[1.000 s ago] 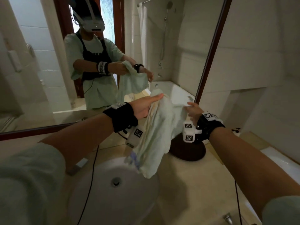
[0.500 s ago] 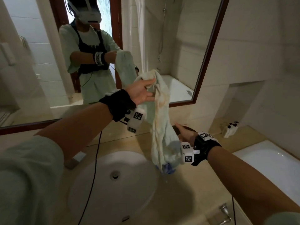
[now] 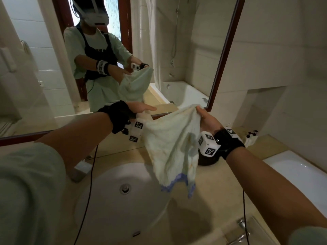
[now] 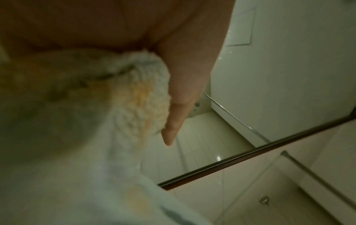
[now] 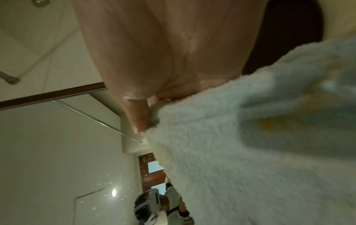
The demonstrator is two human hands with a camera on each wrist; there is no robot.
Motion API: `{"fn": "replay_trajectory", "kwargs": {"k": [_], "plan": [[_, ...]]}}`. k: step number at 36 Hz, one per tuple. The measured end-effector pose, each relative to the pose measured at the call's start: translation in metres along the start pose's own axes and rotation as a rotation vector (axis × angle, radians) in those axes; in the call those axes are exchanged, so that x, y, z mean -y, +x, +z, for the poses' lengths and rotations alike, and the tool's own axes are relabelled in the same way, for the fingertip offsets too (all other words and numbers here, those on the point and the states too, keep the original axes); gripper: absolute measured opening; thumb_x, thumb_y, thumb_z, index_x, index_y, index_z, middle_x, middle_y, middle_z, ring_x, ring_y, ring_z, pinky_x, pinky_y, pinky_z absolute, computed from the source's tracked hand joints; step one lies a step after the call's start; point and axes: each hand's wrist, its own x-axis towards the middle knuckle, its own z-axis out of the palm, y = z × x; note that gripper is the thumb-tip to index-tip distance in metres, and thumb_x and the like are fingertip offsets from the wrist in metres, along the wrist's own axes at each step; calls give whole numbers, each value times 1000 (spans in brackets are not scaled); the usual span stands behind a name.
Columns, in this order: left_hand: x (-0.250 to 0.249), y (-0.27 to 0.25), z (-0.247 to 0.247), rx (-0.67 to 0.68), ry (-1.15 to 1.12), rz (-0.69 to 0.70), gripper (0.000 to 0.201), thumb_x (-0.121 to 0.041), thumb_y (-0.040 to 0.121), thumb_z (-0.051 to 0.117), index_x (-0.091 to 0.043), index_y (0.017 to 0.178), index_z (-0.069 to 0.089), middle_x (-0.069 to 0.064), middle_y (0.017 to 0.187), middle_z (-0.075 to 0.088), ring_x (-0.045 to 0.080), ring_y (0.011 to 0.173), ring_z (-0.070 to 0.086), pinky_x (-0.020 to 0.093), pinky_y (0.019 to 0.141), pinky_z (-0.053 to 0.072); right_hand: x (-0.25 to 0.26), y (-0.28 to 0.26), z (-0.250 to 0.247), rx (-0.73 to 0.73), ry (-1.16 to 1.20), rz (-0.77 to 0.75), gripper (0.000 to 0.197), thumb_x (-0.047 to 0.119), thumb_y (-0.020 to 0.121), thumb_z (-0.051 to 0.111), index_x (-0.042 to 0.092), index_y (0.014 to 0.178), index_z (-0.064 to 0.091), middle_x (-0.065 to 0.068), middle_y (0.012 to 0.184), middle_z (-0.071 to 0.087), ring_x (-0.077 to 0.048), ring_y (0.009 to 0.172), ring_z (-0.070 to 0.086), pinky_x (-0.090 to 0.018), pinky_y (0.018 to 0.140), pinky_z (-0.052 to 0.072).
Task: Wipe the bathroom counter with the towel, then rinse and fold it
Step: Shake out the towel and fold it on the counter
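We hold the towel [image 3: 169, 145] spread above the sink [image 3: 113, 206]: left hand [image 3: 141, 110] pinches one top corner, right hand [image 3: 208, 121] the other. Top edge runs hand to hand, body hangs down; fold next.

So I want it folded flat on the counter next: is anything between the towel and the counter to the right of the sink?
Partly. The towel, held up by the left hand and right hand, hangs over the sink. A dark round object sits behind it; nearer counter looks bare.
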Motion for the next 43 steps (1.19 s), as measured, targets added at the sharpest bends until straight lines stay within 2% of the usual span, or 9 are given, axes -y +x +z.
{"fn": "replay_trajectory", "kwargs": {"k": [6,12,19,21,26,31,33,36,43], "plan": [[16,-8,-5,92,-29,73,27,-36,94,53,-13,100,65,1,67,73,14,54,68,20,52,54,23,7,-4,-194,-47,-141,59,34,98,48,19,149,23,-14,143,42,-22,90,59,-29,47,54],[26,-11,1,225,-227,71,52,-59,86,52,-19,59,69,2,55,63,17,45,60,25,52,52,32,7,-9,-350,-55,-161,60,35,98,49,19,150,22,-12,145,40,-32,115,52,-42,75,48],[27,-17,19,199,-350,58,60,-54,86,54,1,112,53,22,117,58,34,110,59,43,101,45,41,10,-20,-377,30,-163,66,45,91,56,12,144,33,-17,138,49,-36,116,55,-42,75,54],[24,-19,28,219,-349,54,30,-40,95,48,-11,100,54,7,103,57,20,94,58,36,92,50,47,5,-15,-342,44,-157,58,42,95,50,6,139,40,-16,132,55,-34,116,56,-39,80,52],[13,-18,22,308,4,75,34,-29,83,70,-4,102,56,2,75,65,8,57,62,14,57,51,56,6,-17,-190,93,-116,59,46,97,41,2,136,47,-18,134,54,-32,123,52,-38,90,48],[-3,-9,-8,135,-104,196,17,-12,88,56,-2,83,69,17,81,71,15,67,69,39,105,41,71,-2,-19,-396,-209,-144,43,31,96,50,6,131,47,-14,123,58,-29,102,59,-36,77,49],[-8,-8,-20,9,-166,161,16,-16,91,57,-1,97,61,17,103,67,21,82,67,37,89,55,74,0,-30,-489,-453,-127,44,27,93,57,5,131,50,-14,126,57,-29,105,56,-38,82,48],[-16,-9,-24,-91,-270,227,23,-12,100,40,-3,90,58,8,78,70,18,63,70,29,58,59,72,0,-42,-527,-640,-42,26,21,84,70,2,101,64,-18,116,64,-33,101,61,-42,89,51],[-25,3,-19,-271,-277,311,15,-13,91,60,-6,78,60,11,84,66,20,71,63,37,80,54,62,9,-49,-605,-1029,38,56,40,76,75,-1,111,61,-19,110,64,-39,98,63,-49,88,53]]}}
